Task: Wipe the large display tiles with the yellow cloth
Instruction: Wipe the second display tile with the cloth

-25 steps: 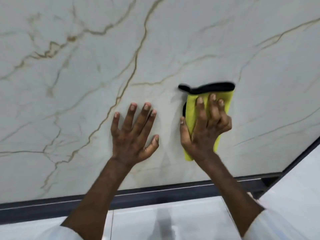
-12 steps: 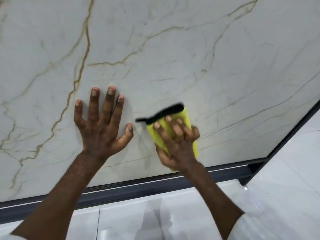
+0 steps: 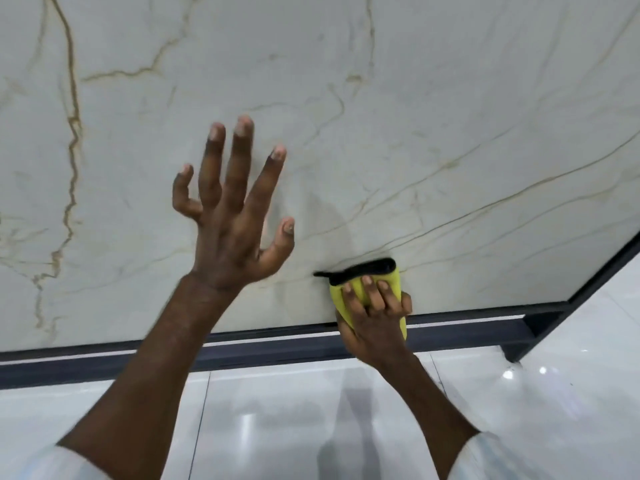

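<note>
- Head view: the right hand (image 3: 375,317) presses the yellow cloth (image 3: 393,276) to the display tile (image 3: 381,116), fingers curled over it, just above the dark frame (image 3: 277,348).
- The left hand (image 3: 235,216) is spread wide and holds nothing.
- This looks like mid-wipe at the lower edge; the next move likely calls for sweeping upward with steady pressure.

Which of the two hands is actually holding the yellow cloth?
The right hand, low by the dark frame under the tile, grips the yellow cloth. The left hand is higher, fingers spread, holding nothing.
</note>
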